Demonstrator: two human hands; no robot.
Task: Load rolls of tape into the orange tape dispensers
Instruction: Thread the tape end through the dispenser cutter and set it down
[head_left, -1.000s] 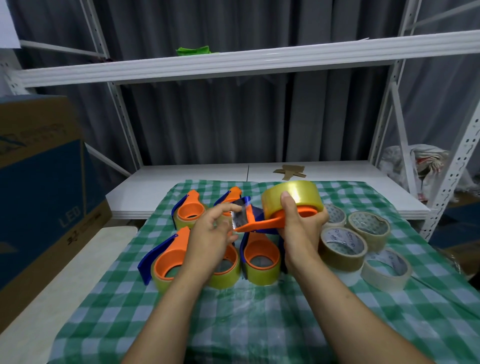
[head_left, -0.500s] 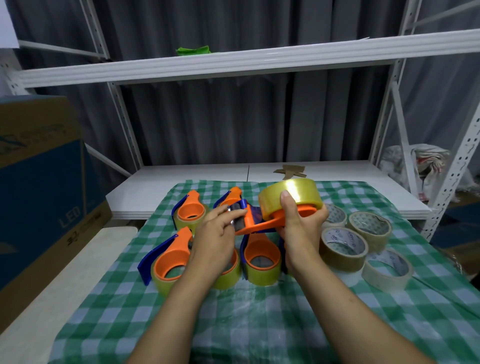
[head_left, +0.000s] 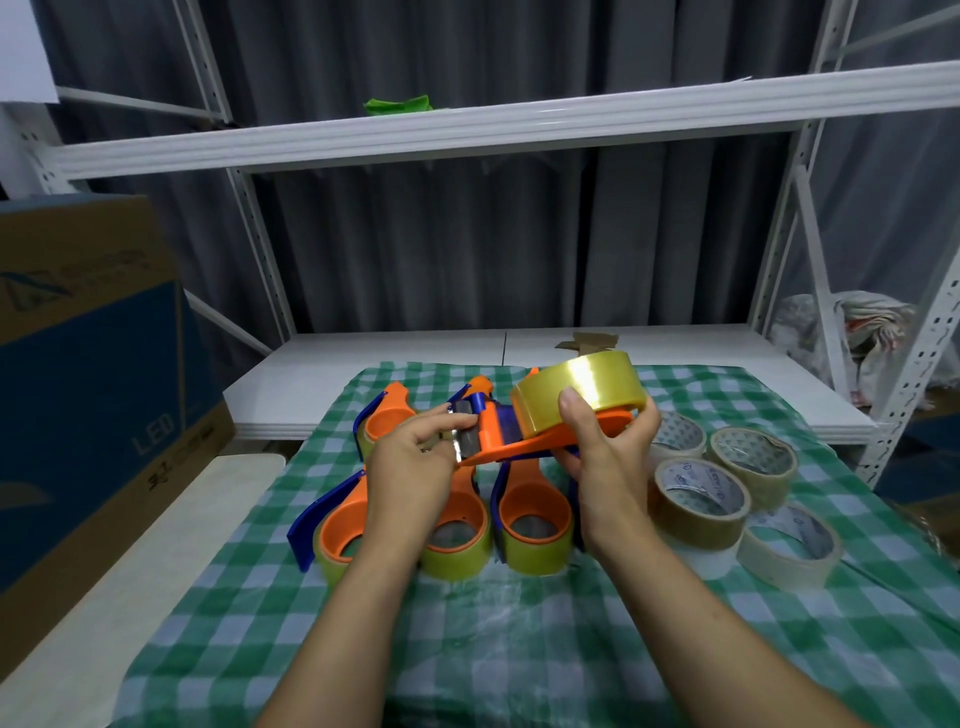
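Note:
My right hand (head_left: 602, 457) grips an orange tape dispenser (head_left: 524, 444) held above the table, thumb pressed on the yellow tape roll (head_left: 587, 392) seated in it. My left hand (head_left: 415, 467) pinches the metal blade end (head_left: 465, 441) of that dispenser. Below, several loaded orange and blue dispensers lie on the green checked cloth (head_left: 519, 649): one at the left (head_left: 337, 530), one under my left wrist (head_left: 457, 535), one in the middle (head_left: 535, 525). Another dispenser (head_left: 387, 415) lies further back.
Several loose tape rolls sit at the right: a brown one (head_left: 698, 501), a pale one (head_left: 789, 545), two behind (head_left: 753, 457). A large cardboard box (head_left: 88, 364) stands at the left. White shelving (head_left: 519, 119) runs overhead and behind.
The held dispenser has tilted slightly and moved a little left and up. My left hand's fingers have closed further over the blade end.

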